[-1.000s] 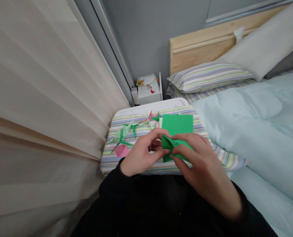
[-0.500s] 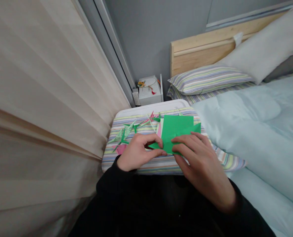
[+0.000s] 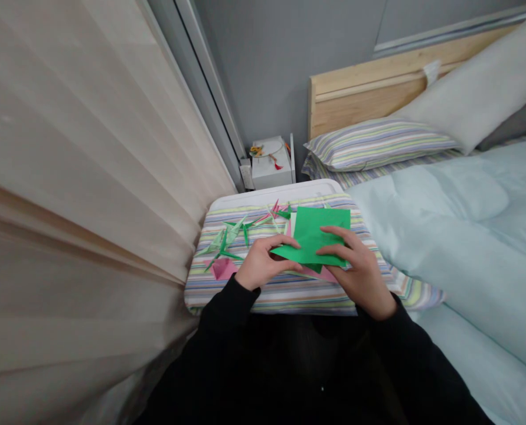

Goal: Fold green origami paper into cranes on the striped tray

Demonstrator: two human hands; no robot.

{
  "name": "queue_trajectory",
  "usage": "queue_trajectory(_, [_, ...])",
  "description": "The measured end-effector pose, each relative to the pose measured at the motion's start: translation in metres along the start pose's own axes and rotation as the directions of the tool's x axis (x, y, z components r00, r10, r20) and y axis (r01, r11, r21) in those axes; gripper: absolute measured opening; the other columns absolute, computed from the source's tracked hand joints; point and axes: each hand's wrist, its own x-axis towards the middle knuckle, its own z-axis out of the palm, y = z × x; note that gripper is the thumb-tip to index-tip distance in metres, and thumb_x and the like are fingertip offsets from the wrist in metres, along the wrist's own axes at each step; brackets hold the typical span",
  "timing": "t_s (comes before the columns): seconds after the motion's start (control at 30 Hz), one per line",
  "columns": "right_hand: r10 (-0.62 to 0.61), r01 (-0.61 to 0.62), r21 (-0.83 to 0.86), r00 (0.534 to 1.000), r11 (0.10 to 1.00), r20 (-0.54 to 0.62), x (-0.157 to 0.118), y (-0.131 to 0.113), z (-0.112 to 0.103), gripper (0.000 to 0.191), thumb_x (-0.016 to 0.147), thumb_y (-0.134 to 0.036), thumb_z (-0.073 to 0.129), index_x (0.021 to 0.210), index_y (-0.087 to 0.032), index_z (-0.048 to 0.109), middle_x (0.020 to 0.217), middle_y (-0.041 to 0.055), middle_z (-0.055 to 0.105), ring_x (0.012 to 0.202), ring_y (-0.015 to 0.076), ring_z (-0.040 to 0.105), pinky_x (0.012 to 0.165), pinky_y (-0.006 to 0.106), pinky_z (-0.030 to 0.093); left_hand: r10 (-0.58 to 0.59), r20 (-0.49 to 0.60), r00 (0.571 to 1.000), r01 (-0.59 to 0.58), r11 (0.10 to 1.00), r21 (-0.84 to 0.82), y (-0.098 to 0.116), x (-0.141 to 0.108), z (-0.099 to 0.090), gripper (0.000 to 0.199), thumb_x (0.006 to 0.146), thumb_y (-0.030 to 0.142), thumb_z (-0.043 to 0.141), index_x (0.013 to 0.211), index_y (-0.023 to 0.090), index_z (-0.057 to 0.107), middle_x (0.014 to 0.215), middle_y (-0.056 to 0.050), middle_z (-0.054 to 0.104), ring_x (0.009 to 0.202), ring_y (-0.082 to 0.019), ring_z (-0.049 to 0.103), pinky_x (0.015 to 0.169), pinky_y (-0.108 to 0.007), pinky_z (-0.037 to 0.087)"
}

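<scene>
Green origami sheet (image 3: 311,236) was held just above striped cloth (image 3: 280,301); its left corner was pinched by left hand (image 3: 265,262), its right side by right hand (image 3: 355,265). Folded paper cranes (image 3: 227,239) lay beside it.

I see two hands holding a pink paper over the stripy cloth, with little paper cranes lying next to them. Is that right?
Not quite: the paper isn't pink. The head view shows the left hand and right hand holding a green paper. The rest is right: it is over the striped cloth, with the paper cranes beside it.
</scene>
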Motion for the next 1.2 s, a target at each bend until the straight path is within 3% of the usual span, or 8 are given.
queue_trajectory(0.1, [-0.042,0.042,0.042,0.999,0.998,-0.005,-0.004,0.012,0.011,0.017,0.090,-0.012,0.062,0.094,-0.023,0.075,0.121,0.0113,0.074,0.119,0.0276,0.067,0.104,0.053,0.053,-0.019,0.041,0.999,0.019,1.000,0.020,-0.016,0.005,0.005,0.039,0.064,0.028,0.091,0.101,0.017,0.081,0.096,-0.008,0.079,0.090,-0.023,0.071,0.084,-0.032,0.054])
queue_trajectory(0.27, [-0.009,0.008,0.044,0.999,0.999,0.031,-0.012,0.026,0.019,0.013,0.093,-0.016,0.064,0.099,-0.022,0.073,0.109,0.0107,0.079,0.108,0.0254,0.073,0.098,0.048,0.055,-0.037,0.015,0.999,0.037,0.998,0.051,-0.032,0.009,0.007,0.036,0.067,0.029,0.089,0.100,0.016,0.083,0.099,-0.009,0.082,0.095,-0.026,0.074,0.092,-0.036,0.054])
queue_trajectory(0.4, [0.048,-0.034,-0.107,0.990,0.994,0.132,-0.018,0.038,0.023,0.012,0.091,-0.026,0.074,0.100,-0.021,0.069,0.102,0.0085,0.080,0.101,0.0274,0.075,0.109,0.059,0.039,-0.061,0.000,0.998,0.061,0.997,0.043,-0.037,0.011,0.007,0.033,0.070,0.034,0.088,0.097,0.015,0.084,0.096,-0.010,0.082,0.088,-0.025,0.075,0.086,-0.036,0.057])
queue_trajectory(0.53, [0.049,-0.004,-0.196,0.973,0.981,0.228,-0.023,0.043,0.026,0.016,0.091,-0.027,0.075,0.102,-0.021,0.066,0.107,0.0070,0.079,0.107,0.0274,0.072,0.113,0.061,0.026,-0.058,-0.016,0.998,0.058,0.998,0.035,-0.047,0.013,0.007,0.028,0.072,0.035,0.087,0.091,0.015,0.084,0.093,-0.011,0.082,0.087,-0.025,0.075,0.088,-0.037,0.057])
queue_trajectory(0.77, [-0.076,0.128,-0.251,0.975,0.960,0.207,-0.021,0.029,0.018,0.009,0.094,-0.026,0.070,0.096,-0.023,0.063,0.102,0.0028,0.079,0.105,0.0246,0.071,0.119,0.058,0.017,0.016,0.047,0.999,-0.014,0.999,-0.042,-0.055,0.015,0.004,0.021,0.073,0.033,0.085,0.086,0.016,0.085,0.091,-0.011,0.082,0.090,-0.026,0.077,0.086,-0.033,0.058])
queue_trajectory(0.9, [-0.115,0.157,-0.182,0.968,0.971,0.222,-0.014,0.006,0.006,0.011,0.093,-0.027,0.071,0.093,-0.023,0.061,0.107,0.0041,0.077,0.110,0.0259,0.069,0.119,0.059,0.020,0.041,0.148,0.988,-0.034,0.998,-0.051,-0.037,0.016,-0.007,0.017,0.074,0.033,0.085,0.082,0.017,0.085,0.087,-0.010,0.082,0.101,-0.029,0.077,0.097,-0.035,0.056])
queue_trajectory(1.0, [-0.091,0.122,-0.103,0.960,0.987,0.264,-0.005,-0.008,-0.003,0.010,0.093,-0.028,0.070,0.094,-0.023,0.061,0.123,0.0102,0.072,0.120,0.0284,0.064,0.117,0.059,0.026,0.059,0.253,0.966,-0.045,0.997,-0.059,-0.019,0.019,-0.019,0.016,0.076,0.032,0.083,0.082,0.017,0.085,0.089,-0.011,0.082,0.103,-0.030,0.077,0.098,-0.037,0.057])
queue_trajectory(1.2, [0.101,-0.198,0.171,0.884,0.965,0.456,0.022,-0.001,-0.007,0.016,0.093,-0.035,0.068,0.085,-0.022,0.066,0.132,0.0112,0.067,0.118,0.0269,0.065,0.102,0.044,0.048,0.069,0.414,0.908,0.002,0.986,-0.169,-0.014,0.043,-0.040,0.014,0.072,0.028,0.085,0.081,0.017,0.085,0.099,-0.013,0.082,0.103,-0.029,0.077,0.090,-0.033,0.061])
